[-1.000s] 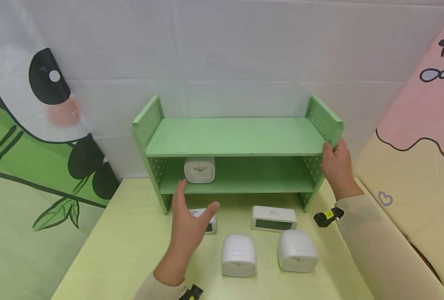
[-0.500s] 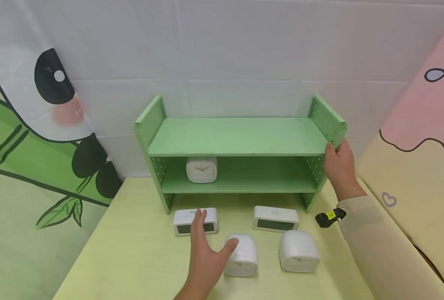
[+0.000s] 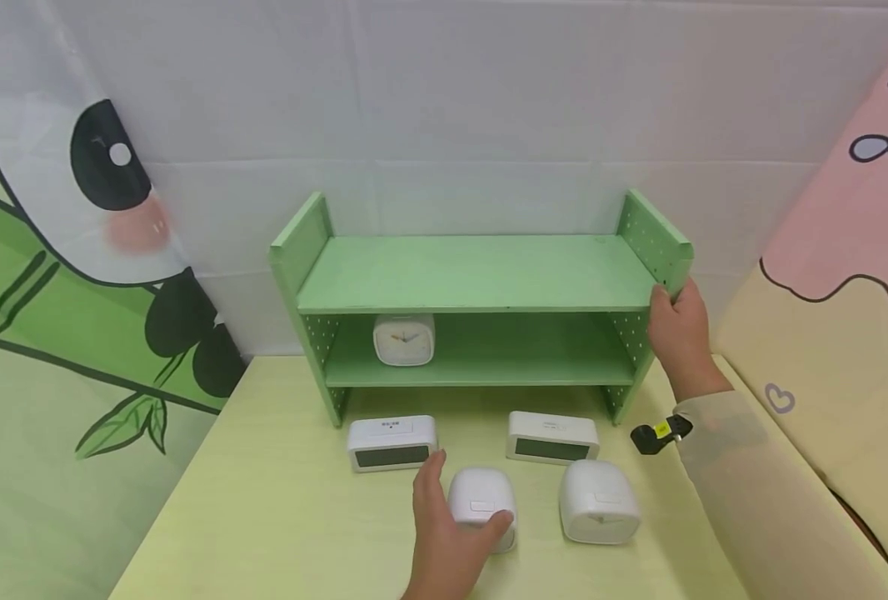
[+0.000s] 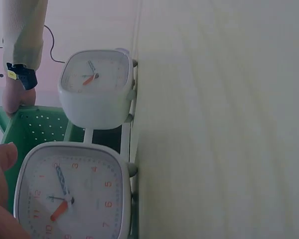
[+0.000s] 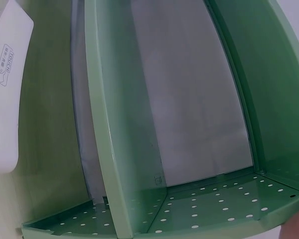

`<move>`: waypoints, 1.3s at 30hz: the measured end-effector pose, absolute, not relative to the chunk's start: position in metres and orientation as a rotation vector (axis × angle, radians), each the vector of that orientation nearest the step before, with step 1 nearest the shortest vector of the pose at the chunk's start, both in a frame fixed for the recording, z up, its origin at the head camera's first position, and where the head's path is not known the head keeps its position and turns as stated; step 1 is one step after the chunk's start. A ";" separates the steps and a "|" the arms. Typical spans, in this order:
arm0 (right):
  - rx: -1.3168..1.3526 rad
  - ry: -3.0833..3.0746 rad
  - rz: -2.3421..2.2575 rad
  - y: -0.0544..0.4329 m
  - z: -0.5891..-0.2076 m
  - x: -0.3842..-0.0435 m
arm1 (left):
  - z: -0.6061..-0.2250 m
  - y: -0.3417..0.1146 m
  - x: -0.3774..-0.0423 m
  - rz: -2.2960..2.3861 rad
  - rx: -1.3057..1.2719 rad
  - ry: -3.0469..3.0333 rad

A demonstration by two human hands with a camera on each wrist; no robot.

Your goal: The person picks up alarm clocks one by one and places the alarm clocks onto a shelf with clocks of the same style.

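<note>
My left hand (image 3: 447,546), thumb and fingers spread, reaches around the near side of a white alarm clock (image 3: 480,490). In the left wrist view this alarm clock's dial (image 4: 89,209) fills the lower left, fingers (image 4: 0,184) beside it; I cannot tell whether they touch. My right hand (image 3: 680,342) grips the right side panel of a green two-tier shelf (image 3: 459,271). The right wrist view shows the perforated panel (image 5: 229,199) with only a sliver of that hand at the corner. On the shelf's lower tier stands another white alarm clock (image 3: 404,340).
A third white alarm clock (image 3: 600,502) stands at the right of the pale yellow table (image 3: 264,517). Two white digital clocks (image 3: 391,443) with dark displays lie before the shelf, the right digital clock (image 3: 552,437) nearer my right arm. A cloth wall (image 3: 481,100) rises behind.
My left hand has moved down and right, from before the lower tier, past the left digital clock, to the middle alarm clock. My right hand keeps its hold on the shelf panel.
</note>
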State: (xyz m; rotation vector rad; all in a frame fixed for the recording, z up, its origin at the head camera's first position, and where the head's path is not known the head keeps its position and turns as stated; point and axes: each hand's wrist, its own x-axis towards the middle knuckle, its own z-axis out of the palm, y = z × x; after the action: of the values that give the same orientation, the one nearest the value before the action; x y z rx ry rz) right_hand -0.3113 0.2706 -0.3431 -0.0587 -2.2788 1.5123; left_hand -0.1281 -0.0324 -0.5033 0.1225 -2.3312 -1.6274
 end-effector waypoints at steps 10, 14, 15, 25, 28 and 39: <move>-0.055 -2.269 1.518 0.270 -0.342 -0.311 | -0.512 -0.020 -0.129 -1.662 0.222 -2.285; -0.067 -2.273 1.526 0.269 -0.341 -0.311 | -0.516 -0.016 -0.126 -1.707 0.234 -2.256; -0.071 -2.273 1.529 0.269 -0.341 -0.311 | -0.517 -0.016 -0.126 -1.714 0.230 -2.244; -0.075 -2.267 1.516 0.270 -0.342 -0.312 | -0.526 -0.012 -0.130 -1.712 0.180 -2.197; -0.072 -2.261 1.518 0.271 -0.344 -0.312 | -0.528 -0.011 -0.133 -1.714 0.169 -2.210; -0.066 -2.263 1.529 0.271 -0.344 -0.313 | -0.530 -0.005 -0.137 -1.715 0.140 -2.197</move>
State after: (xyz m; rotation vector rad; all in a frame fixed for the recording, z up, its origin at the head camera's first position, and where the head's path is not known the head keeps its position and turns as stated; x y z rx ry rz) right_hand -0.3130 0.2715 -0.3438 -0.0661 -2.2631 1.5289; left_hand -0.1371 -0.0053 -0.5304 0.1399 -2.1966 -1.7152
